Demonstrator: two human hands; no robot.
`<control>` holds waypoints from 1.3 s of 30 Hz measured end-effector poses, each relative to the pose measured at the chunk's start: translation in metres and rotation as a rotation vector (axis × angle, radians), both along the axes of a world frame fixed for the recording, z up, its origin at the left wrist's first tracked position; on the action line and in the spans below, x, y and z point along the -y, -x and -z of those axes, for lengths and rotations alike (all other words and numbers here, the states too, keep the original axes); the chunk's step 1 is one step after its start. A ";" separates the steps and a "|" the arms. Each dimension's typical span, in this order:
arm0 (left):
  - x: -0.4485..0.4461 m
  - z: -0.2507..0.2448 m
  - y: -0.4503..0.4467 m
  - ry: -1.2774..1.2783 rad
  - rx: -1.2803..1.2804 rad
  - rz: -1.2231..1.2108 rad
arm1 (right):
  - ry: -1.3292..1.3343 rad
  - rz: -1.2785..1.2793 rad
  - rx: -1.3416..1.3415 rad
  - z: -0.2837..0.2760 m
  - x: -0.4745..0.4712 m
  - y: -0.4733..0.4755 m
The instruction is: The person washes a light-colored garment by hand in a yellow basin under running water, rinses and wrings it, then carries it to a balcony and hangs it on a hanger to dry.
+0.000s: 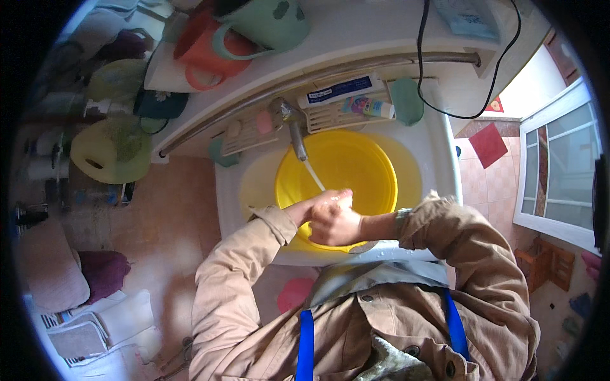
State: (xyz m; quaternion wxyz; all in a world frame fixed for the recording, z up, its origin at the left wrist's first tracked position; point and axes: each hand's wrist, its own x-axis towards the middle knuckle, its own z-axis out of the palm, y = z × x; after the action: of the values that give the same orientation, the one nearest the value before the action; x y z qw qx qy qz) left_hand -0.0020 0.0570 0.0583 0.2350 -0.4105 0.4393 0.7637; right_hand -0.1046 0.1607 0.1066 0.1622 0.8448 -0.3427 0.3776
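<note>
My left hand (331,196) is wet and lies under the thin stream of water (314,176) from the metal tap (296,135). Against it presses my right hand (336,227), blurred by motion, its fingers curled and partly covering the left. Both are above the front part of a yellow plastic basin (362,162), which stands in the white washbasin (436,176). No object shows in either hand; the overlap hides most fingers. Brown jacket sleeves are pushed up above both wrists.
Behind the tap are a slotted soap tray (250,138) with a pink soap bar (264,122), a toothpaste box (340,90) and a tube (369,106). A metal rail (305,78) crosses below the shelf holding a red mug (209,47) and a green mug (271,28). A black cable (457,115) hangs at right.
</note>
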 end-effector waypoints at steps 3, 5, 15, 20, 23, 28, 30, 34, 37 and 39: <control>0.000 -0.045 -0.001 0.486 -0.350 -0.279 | -0.284 0.436 0.406 -0.012 0.011 0.031; 0.024 -0.054 -0.023 1.085 -0.366 -0.158 | -0.379 0.421 0.854 -0.017 0.005 0.066; 0.054 -0.078 0.000 2.154 -0.221 0.411 | -0.575 0.347 2.466 0.043 -0.043 0.120; 0.017 -0.066 0.015 1.724 -0.461 0.151 | -0.715 0.100 2.729 0.051 -0.043 0.112; -0.044 -0.062 0.025 1.190 -0.736 -0.264 | -0.886 -0.263 2.820 0.013 -0.041 0.088; -0.085 -0.085 0.058 0.659 -0.923 -0.670 | -1.151 -0.368 2.643 0.016 -0.029 0.053; -0.090 -0.091 0.052 0.823 -0.877 -0.625 | -1.276 -0.615 2.649 0.007 -0.034 0.048; -0.104 -0.110 0.051 1.072 -0.808 -0.721 | -1.380 -1.034 2.570 -0.005 -0.034 0.046; -0.115 -0.128 0.051 1.484 -0.842 -0.748 | -1.342 -0.848 2.506 -0.035 -0.017 0.052; -0.106 -0.112 0.039 1.352 -0.942 -0.973 | -0.963 -0.482 2.225 -0.066 -0.012 0.046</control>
State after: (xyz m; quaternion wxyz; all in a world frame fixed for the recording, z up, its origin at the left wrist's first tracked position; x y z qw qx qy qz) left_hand -0.0414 0.1632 0.1699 -0.5959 -0.2476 0.6180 0.4490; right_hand -0.1503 0.1729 0.1731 -0.6183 0.0792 -0.2340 0.7461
